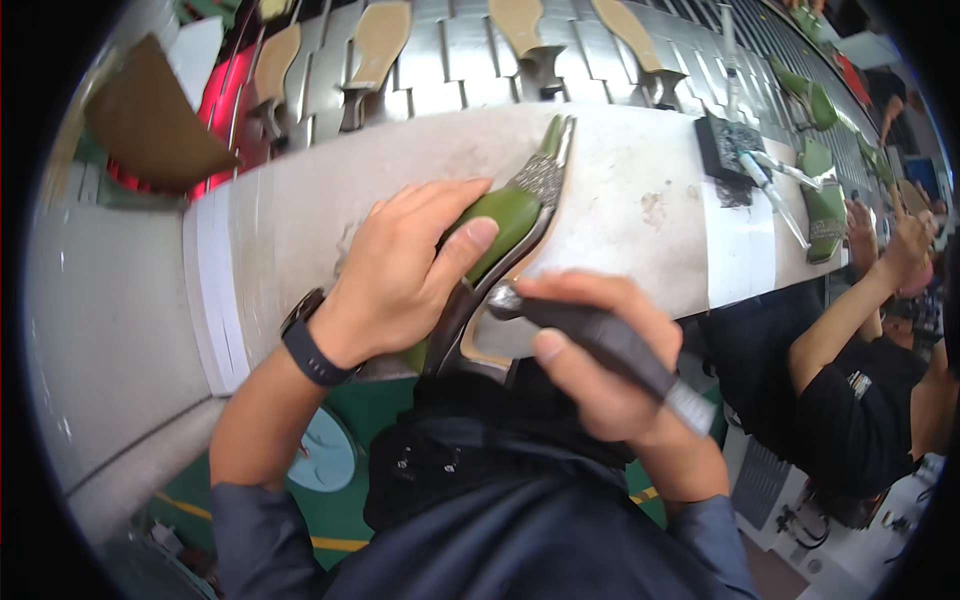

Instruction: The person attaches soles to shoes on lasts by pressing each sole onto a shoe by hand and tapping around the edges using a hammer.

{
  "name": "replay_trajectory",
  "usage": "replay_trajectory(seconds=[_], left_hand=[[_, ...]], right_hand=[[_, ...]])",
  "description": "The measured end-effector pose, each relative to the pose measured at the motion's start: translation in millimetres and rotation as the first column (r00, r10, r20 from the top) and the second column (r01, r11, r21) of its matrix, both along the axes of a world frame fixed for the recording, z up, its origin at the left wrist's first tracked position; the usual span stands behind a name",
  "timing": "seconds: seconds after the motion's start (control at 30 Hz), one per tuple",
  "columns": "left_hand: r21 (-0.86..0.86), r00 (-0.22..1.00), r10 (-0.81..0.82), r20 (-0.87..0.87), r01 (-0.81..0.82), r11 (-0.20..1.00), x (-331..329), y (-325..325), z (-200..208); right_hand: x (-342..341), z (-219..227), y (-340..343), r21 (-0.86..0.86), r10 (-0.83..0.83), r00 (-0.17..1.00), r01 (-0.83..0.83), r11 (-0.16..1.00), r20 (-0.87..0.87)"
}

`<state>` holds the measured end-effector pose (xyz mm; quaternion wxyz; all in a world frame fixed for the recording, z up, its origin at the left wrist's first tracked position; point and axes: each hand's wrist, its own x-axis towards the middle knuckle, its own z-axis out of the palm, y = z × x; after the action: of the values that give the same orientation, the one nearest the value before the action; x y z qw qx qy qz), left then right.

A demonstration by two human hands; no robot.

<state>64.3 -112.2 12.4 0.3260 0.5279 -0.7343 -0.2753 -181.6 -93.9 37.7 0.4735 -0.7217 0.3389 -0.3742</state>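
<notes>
On the pale bench top lies a green high-heeled shoe (pixel 508 222), on its side, with a glittering band near its far end and its tan sole edge turned to the right. My left hand (pixel 405 262) is wrapped over it, thumb on the green surface, hiding part of it. In my right hand (pixel 610 375) is a dark-handled tool (pixel 590 330), gripped in the fist. Its rounded, shiny metal end is close to the sole edge by the shoe's near part; motion blurs it, and contact cannot be told.
Beyond the bench (pixel 640 190), several tan-soled shoes (pixel 380 45) lie on a slatted metal conveyor (pixel 450 60). At right are a black block (pixel 725 150), a syringe-like tube (pixel 775 195) and another green shoe (pixel 823 215). A co-worker (pixel 850 370) works farther right. A brown sheet (pixel 150 115) is at left.
</notes>
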Motion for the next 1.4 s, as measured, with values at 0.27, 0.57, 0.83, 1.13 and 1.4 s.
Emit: replay_trajectory(seconds=[0.27,0.57,0.83,1.13,1.4], left_hand=[[0.075,0.995,-0.009,0.102,0.002,0.997,-40,-27,20],[0.123,0.992,-0.042,0.122,0.027,0.992,-40,-27,29],[-0.268,0.808,-0.005,-0.589,-0.19,0.944,-35,-12,108],[-0.379,0.965,-0.164,-0.205,0.076,0.922,-57,4,105],[-0.38,0.987,-0.067,-0.149,0.006,0.925,-72,16,102]], right_hand=[[-9,21,-61,0.216,-0.177,0.973,0.143,0.966,0.149],[-14,-31,-163,0.447,-0.336,0.94,0.279,0.85,0.052],[-41,-42,-95,0.435,-0.442,0.87,0.318,0.842,0.218],[-32,80,-10,-0.146,-0.104,0.839,0.213,0.966,0.533],[-34,128,-1,-0.184,0.026,0.985,0.006,0.983,0.172]])
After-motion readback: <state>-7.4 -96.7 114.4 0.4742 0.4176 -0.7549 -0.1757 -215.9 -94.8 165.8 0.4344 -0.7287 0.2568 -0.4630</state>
